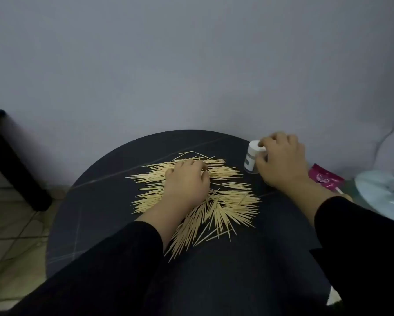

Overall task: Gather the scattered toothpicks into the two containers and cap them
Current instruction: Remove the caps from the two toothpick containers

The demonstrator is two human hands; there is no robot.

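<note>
A wide heap of pale wooden toothpicks (228, 201) lies scattered over the middle of a round dark table (95, 201). My left hand (187, 181) rests palm down on the heap, its fingers curled onto toothpicks at the far side. A small clear container with a white cap (252, 159) stands upright at the table's far right. My right hand (282, 160) is wrapped around it, with fingers on the cap and the thumb on its side. Only one container is in view.
A pink sachet (325, 177) lies at the table's right edge, next to a pale blue fan base (378, 195). A grey wall stands close behind the table. A dark piece of furniture (11, 160) stands at the left on a tiled floor.
</note>
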